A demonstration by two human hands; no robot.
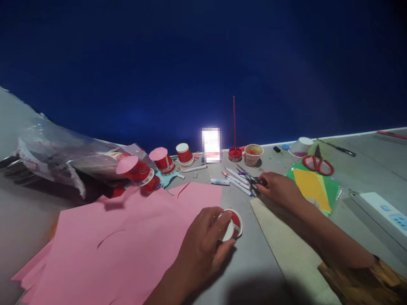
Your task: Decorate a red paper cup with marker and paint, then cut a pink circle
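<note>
My left hand [210, 239] is closed around a red and white paper cup [237, 222], which stands upside down on the grey table beside the pink paper. Its fingers lie over the white base of the cup. Farther off, my right hand [280, 186] grips dark-handled scissors [246, 177] by the handles, the blades pointing away to the left. Several white markers [238, 182] lie just left of the scissors. Large pink paper sheets [133, 241] with curved cuts spread to the left of my left hand.
Pink-topped red cups [162, 160] and a white-topped red cup [184, 154] stand at the back left, near a plastic bag [79, 152]. A red jar [235, 155] holds a stick. Red-handled scissors [318, 163] rest on coloured paper [310, 186]; a power strip [386, 218] lies right.
</note>
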